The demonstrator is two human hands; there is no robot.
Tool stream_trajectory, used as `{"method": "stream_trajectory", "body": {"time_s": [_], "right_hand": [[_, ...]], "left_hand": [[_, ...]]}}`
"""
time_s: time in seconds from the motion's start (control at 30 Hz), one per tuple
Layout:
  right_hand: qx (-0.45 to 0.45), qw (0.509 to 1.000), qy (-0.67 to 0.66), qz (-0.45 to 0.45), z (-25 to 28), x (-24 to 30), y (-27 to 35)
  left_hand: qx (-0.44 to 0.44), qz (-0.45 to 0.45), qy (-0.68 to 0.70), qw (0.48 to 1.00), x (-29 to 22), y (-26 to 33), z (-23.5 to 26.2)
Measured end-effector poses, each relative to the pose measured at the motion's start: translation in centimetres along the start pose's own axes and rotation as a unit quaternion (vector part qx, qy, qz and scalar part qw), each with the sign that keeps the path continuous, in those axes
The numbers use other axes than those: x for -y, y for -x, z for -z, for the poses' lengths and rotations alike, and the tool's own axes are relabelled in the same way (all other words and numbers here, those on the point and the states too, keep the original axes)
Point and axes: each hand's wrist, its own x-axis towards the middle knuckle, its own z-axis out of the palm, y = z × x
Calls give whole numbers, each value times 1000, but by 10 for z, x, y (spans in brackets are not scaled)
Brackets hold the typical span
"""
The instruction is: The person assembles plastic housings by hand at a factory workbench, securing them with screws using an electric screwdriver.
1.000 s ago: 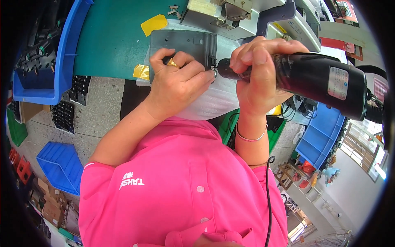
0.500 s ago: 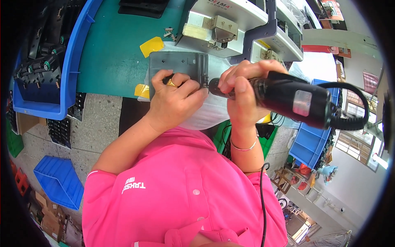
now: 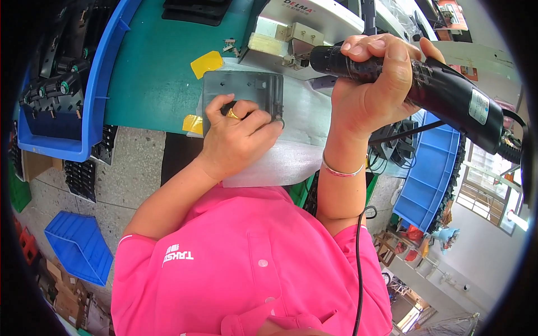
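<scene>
A dark grey plastic housing point(image 3: 241, 84) lies on a pale sheet point(image 3: 305, 120) on the bench. My left hand point(image 3: 238, 140), with a gold ring, rests on it, fingers curled and pressing near its right edge; what the fingertips grip there is partly hidden. My right hand point(image 3: 372, 89) is wrapped round a black corded electric screwdriver point(image 3: 448, 92), raised to the right of the housing and apart from it. The tool's front end is in front of a white screw feeder point(image 3: 263, 42), beside its metal block point(image 3: 305, 35); whether they touch I cannot tell.
Yellow tape pieces point(image 3: 206, 64) and small metal parts point(image 3: 230, 46) lie on the green mat point(image 3: 157, 73). A blue bin point(image 3: 98, 95) of black parts stands left. More blue crates point(image 3: 84, 246) sit on the floor at left and at right point(image 3: 428, 173).
My right hand has lifted the electric screwdriver off the housing's right edge, up and right toward the screw feeder. My left hand stays on the housing.
</scene>
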Motion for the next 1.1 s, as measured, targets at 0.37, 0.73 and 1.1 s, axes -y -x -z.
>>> {"method": "stream_trajectory", "body": {"time_s": [0.37, 0.73, 1.1], "right_hand": [[82, 996, -39, -17, -3, -3, -10], [49, 992, -75, -88, 12, 30, 10], [59, 989, -62, -125, 41, 44, 68]], "left_hand": [[-8, -5, -1, 1000, 0, 0, 0], [26, 10, 40, 999, 3, 0, 5], [38, 10, 30, 999, 6, 0, 6]]}}
